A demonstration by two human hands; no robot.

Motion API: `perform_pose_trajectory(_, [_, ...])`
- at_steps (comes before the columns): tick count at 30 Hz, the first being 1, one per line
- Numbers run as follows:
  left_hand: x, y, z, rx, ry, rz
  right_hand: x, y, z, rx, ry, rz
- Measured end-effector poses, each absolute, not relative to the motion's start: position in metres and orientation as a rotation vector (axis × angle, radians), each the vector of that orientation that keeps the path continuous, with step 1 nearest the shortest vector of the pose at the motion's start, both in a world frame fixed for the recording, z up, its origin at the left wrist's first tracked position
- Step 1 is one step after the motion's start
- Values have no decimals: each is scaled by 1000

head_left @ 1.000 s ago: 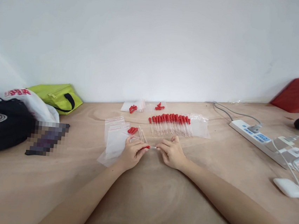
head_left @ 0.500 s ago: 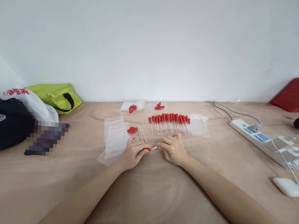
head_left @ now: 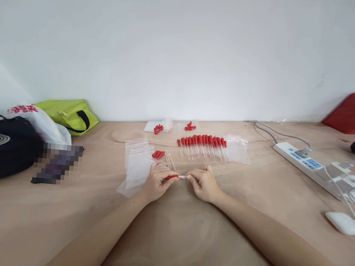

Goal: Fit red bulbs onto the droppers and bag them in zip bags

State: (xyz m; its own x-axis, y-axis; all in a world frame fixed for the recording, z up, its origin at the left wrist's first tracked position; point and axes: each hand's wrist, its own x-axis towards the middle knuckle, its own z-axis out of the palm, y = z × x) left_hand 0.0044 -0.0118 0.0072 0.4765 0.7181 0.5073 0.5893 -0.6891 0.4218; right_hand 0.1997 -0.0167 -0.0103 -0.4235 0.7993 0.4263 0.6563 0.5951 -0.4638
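My left hand [head_left: 159,183] pinches a red rubber dropper bulb [head_left: 172,177] between thumb and fingers. From the bulb's right end a clear glass dropper tube [head_left: 182,177] runs across to my right hand [head_left: 202,183], whose fingertips are closed on it. How far the tube sits inside the bulb I cannot tell. Just beyond my left hand lie a few loose red bulbs [head_left: 158,154] and several bare tubes [head_left: 170,160]. Behind my right hand is a row of red-topped droppers [head_left: 204,146], side by side on the table.
Clear zip bags [head_left: 138,162] lie left of my hands, another bag [head_left: 240,150] at the row's right. More red bulbs [head_left: 158,128] rest on bags near the wall. A power strip [head_left: 300,157] with cables is on the right; a black bag [head_left: 3,145] and a yellow-green bag [head_left: 69,114] stand left.
My right hand's fingers have curled in more tightly, and the tube now lies more level between both hands. More of the red bulb shows in my left hand. The view has shifted slightly.
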Motion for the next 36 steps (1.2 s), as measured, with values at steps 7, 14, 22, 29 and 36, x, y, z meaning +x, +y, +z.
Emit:
perform_pose_trajectory(7, [2, -8, 4, 2475, 1172, 966, 199, -17, -10, -1151, -2200, 242])
perform_pose_trajectory(14, [4, -9, 3, 2564, 1149, 851, 201, -13, -5, -1112, -2173, -100])
perform_pose_trajectory(22, [-1, -7, 3, 2510, 1299, 907, 207, -13, -1, -1137, -2127, -48])
perform_pose_trajectory(29, [3, -10, 8, 2597, 1299, 884, 204, -14, -3, -1109, -2199, -27])
perform_pose_trajectory(36, [1, -9, 4, 2619, 1244, 916, 205, -11, -7, -1087, -2231, -18])
